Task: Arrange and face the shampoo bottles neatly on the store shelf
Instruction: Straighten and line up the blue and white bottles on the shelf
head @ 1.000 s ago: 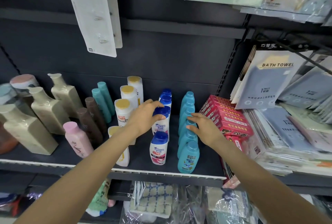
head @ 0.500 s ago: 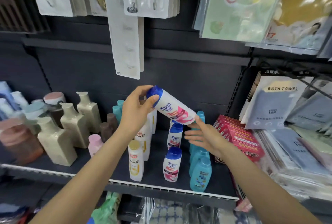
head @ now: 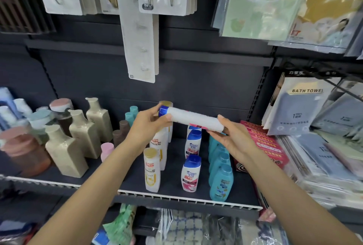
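A white shampoo bottle with a blue cap (head: 193, 119) lies sideways in the air above the dark shelf (head: 188, 198), its plain back turned to me. My left hand (head: 148, 125) grips its cap end. My right hand (head: 229, 136) holds its base end, thumb on top. Below stand two more blue-capped white bottles (head: 191, 174), a row of gold-capped white Pantene bottles (head: 152, 170) to their left, and a row of teal bottles (head: 221, 182) to their right.
Beige pump bottles (head: 65, 151), brown bottles (head: 120, 132) and a pink one (head: 107, 150) stand left. Red boxes (head: 263, 142) and bath towel packs (head: 300, 105) fill the right. Hook cards (head: 140, 34) hang overhead. Bagged goods lie on the lower shelf.
My left hand lifted the blue-capped bottle off the shelf and tipped it sideways. My right hand left the teal bottles and took hold of the bottle's base. The label now faces away.
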